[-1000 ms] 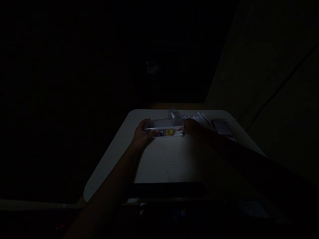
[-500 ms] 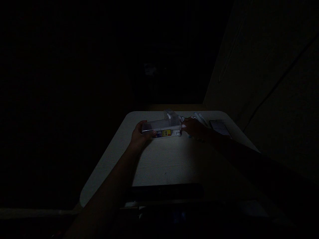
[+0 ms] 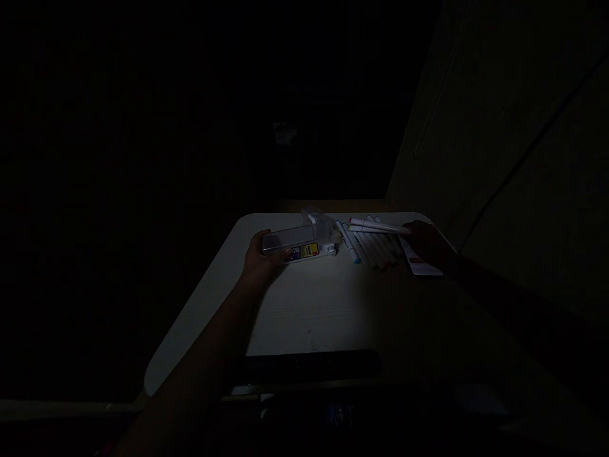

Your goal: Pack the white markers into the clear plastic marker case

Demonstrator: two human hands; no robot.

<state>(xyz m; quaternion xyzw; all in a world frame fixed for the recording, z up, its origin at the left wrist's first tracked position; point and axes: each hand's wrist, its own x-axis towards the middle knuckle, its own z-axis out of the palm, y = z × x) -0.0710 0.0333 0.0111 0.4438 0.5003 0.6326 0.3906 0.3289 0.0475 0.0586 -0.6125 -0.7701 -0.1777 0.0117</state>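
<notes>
My left hand [image 3: 261, 259] is wrapped round the near-left end of a clear plastic case [image 3: 290, 237], its thumb over the front beside a yellow and dark label. The case lies on its side with its flap and some clear wrapping at the right end. My right hand [image 3: 423, 241] grips the ends of two markers [image 3: 378, 226], which point left, one tipped pink and one yellowish. Under and beside them a row of several white markers [image 3: 349, 242] lies on the table, the leftmost with a blue-green end. Deep shadow hides most of my right fingers.
A phone-like slab with a lit or pale face [image 3: 422, 265] lies on the white table [image 3: 295, 317] below my right hand. A dark bar [image 3: 309, 367] runs along the near edge. To the right a wall carries a dark cable [image 3: 533, 145].
My right hand has drawn away to the right from the case's end and now holds two markers above the row. My left hand still holds the case, slightly further left in view.
</notes>
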